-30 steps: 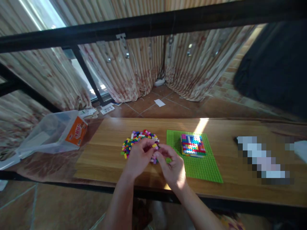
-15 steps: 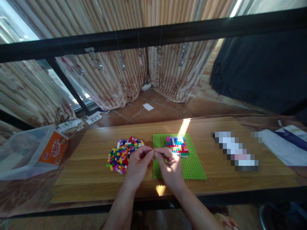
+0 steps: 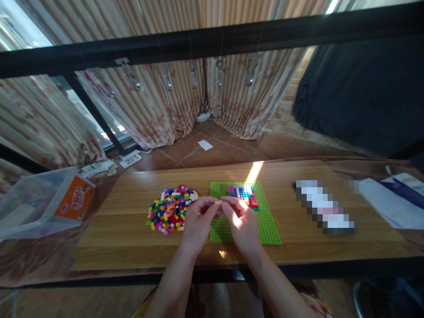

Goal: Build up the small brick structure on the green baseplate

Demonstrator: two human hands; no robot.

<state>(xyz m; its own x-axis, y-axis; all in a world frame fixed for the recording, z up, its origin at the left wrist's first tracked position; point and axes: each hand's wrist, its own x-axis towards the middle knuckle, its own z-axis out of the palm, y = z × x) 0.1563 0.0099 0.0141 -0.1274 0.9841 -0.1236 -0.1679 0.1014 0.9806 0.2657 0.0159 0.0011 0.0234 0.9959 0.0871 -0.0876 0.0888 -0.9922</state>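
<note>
Over the left part of a green baseplate [image 3: 265,229], my two hands meet fingertip to fingertip. Small toy bricks [image 3: 218,202], yellow and pinkish, show between the fingertips. My left hand [image 3: 199,221] is closed in a pinch on them from the left. From the right, my right hand [image 3: 243,221] pinches them too; whether the bricks are joined cannot be made out. Behind the right hand, a multicoloured block of bricks [image 3: 243,194] stands on the baseplate, its near side partly hidden. A pile of loose bricks [image 3: 170,210] lies left of my left hand.
The wooden table [image 3: 132,251] carries a blurred-out dark-edged object [image 3: 326,207] on the right. Papers [image 3: 384,203] lie at the far right. A clear plastic box [image 3: 36,203] with an orange label sits at the left. A black bar [image 3: 205,42] crosses beyond the table.
Both hands have shifted slightly right and up, still pinching together. A pinkish piece now shows beside the yellow one between the fingertips. The view has tilted a little.
</note>
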